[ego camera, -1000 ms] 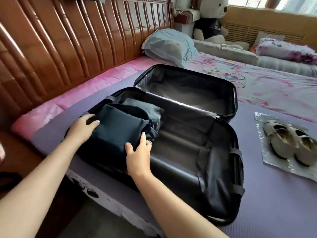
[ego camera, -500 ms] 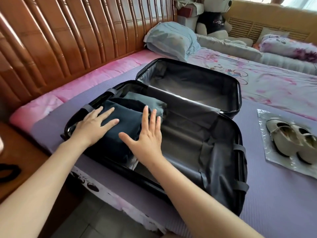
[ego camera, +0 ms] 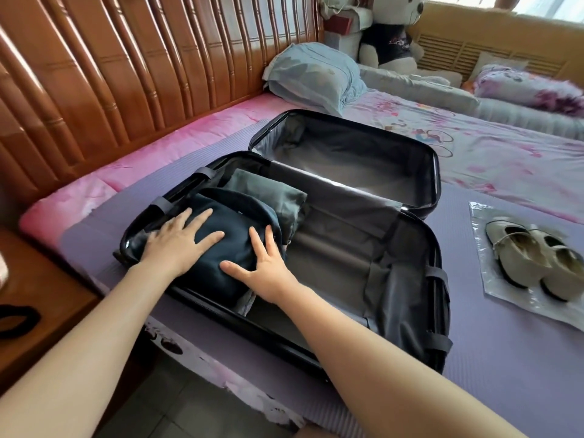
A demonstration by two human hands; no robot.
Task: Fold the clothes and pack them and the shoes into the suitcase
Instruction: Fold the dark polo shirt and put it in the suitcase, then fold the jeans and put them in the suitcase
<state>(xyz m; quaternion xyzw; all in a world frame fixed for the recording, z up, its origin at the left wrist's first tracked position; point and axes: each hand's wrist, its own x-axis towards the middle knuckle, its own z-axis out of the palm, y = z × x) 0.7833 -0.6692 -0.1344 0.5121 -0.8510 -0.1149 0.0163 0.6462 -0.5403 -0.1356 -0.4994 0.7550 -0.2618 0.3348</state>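
An open black suitcase [ego camera: 407,314] lies on the purple mat at the bed's near edge, its lid half [ego camera: 350,159] lying flat behind it. In the left end of the near half sits a folded dark navy garment [ego camera: 234,235] on top of a folded grey garment [ego camera: 268,191]. My left hand [ego camera: 177,245] lies flat on the navy garment's left side, fingers spread. My right hand [ego camera: 265,267] presses flat on its right side. A pair of beige flat shoes [ego camera: 534,260] rests on a clear plastic bag [ego camera: 505,298] to the right of the suitcase.
A wooden headboard [ego camera: 126,67] runs along the left. A blue pillow [ego camera: 313,74], a stuffed bear [ego camera: 392,36] and a floral pillow [ego camera: 527,90] lie at the back. A wooden nightstand [ego camera: 34,298] stands at the lower left. The suitcase's right part holds only straps.
Both hands went from gripping the navy garment's edges to lying flat on top of it with fingers spread. The view has shifted slightly.
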